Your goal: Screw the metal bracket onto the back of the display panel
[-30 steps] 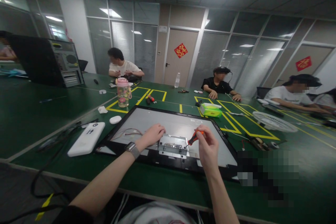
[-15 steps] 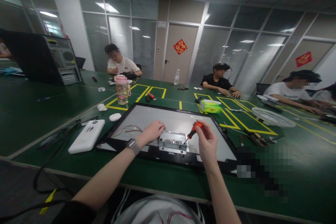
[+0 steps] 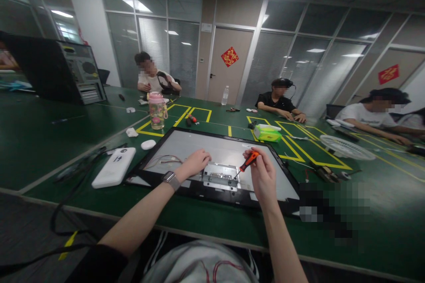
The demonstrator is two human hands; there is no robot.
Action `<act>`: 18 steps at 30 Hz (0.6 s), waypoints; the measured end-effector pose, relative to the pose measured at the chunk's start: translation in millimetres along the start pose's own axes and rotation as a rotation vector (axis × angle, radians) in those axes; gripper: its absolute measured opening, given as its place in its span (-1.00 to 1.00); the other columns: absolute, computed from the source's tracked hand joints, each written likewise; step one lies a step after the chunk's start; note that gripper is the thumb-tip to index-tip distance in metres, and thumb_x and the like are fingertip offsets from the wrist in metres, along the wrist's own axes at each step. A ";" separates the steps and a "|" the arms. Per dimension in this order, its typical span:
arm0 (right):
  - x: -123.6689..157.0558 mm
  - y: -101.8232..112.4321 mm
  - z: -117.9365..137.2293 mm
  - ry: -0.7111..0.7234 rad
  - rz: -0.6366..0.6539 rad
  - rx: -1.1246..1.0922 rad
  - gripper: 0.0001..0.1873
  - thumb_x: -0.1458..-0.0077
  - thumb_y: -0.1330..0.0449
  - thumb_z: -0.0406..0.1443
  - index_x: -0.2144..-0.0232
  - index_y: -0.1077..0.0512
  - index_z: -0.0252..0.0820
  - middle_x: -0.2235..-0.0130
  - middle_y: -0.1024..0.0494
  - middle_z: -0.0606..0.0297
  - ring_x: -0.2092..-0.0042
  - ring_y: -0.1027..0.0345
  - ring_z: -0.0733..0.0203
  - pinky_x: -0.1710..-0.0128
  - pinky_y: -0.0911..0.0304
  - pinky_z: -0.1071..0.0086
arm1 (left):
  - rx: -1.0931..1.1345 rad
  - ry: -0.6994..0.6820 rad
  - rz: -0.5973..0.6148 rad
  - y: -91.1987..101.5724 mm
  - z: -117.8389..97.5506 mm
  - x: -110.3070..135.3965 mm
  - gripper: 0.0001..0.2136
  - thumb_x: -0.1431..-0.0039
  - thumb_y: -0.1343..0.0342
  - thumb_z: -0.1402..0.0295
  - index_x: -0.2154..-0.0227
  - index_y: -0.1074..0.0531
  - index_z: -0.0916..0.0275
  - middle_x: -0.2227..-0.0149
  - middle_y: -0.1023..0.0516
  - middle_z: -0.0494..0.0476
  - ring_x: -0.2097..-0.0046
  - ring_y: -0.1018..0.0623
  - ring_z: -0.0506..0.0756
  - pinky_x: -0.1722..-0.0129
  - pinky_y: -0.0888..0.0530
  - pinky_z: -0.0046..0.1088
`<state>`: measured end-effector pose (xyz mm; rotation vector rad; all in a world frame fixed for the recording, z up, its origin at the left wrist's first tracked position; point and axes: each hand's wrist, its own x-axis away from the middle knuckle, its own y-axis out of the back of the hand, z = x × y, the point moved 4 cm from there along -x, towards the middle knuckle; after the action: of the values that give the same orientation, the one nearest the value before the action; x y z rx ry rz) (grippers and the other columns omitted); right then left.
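Note:
A flat display panel point(image 3: 229, 141) with a grey back and black frame lies on the table in front of me. Across its near middle sits a silver metal bracket point(image 3: 221, 177). My right hand point(image 3: 264, 174) pinches an orange-and-black screwdriver point(image 3: 249, 162), tilted, its tip down at the bracket's right part. What the tip touches is too small to make out. My left hand point(image 3: 195, 162), with a watch point(image 3: 170, 180) on the wrist, lies on the panel by the bracket's left upper corner, fingers stretched out and holding nothing. Thin wires point(image 3: 166, 160) run left of it.
To the left are a white power bank point(image 3: 114, 168), a white case point(image 3: 148, 144), cables and a pink-lidded bottle point(image 3: 156, 110). Beyond the panel lies a green tissue pack point(image 3: 267, 133); a white fan grille point(image 3: 347, 147) is to the right. Several people sit around the table.
The screwdriver leans over a little more to the right, and my right hand has shifted slightly with it. My left hand stays by the bracket. A person across the table has lifted a dark headband-like object.

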<state>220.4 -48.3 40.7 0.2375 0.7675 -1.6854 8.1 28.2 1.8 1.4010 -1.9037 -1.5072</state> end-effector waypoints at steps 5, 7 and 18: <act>-1.0 3.3 -1.4 0.008 -0.014 0.077 -0.75 -0.05 -0.25 -0.17 0.22 -0.48 -0.13 0.25 -0.52 0.24 0.22 -0.41 0.20 0.16 -0.32 0.26 | 0.008 0.009 0.005 0.1 0.6 -0.2 -0.69 -0.28 0.16 0.42 0.23 -0.52 0.28 0.22 -0.48 0.19 0.14 -0.49 0.11 0.06 -0.40 -0.38; -1.6 4.9 -0.1 0.023 -0.050 0.098 -0.80 0.06 -0.34 -0.22 0.33 -0.48 -0.13 0.32 -0.45 0.33 0.33 -0.33 0.29 0.27 -0.30 0.34 | 0.008 0.007 0.006 -0.6 1.5 -0.5 -0.69 -0.28 0.16 0.43 0.23 -0.52 0.28 0.22 -0.48 0.20 0.14 -0.49 0.12 0.06 -0.40 -0.37; 2.3 -0.4 -1.1 -0.020 0.034 0.049 -0.70 -0.15 -0.16 -0.16 0.11 -0.47 -0.13 0.27 -0.53 0.22 0.21 -0.41 0.17 0.19 -0.31 0.25 | -0.014 0.005 0.008 -3.4 3.9 -1.5 -0.70 -0.27 0.14 0.45 0.23 -0.53 0.29 0.21 -0.49 0.20 0.12 -0.49 0.11 0.02 -0.39 -0.38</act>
<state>219.1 -49.4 38.8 0.2657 0.7043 -1.6732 7.5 31.7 -2.2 1.3876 -1.8899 -1.5093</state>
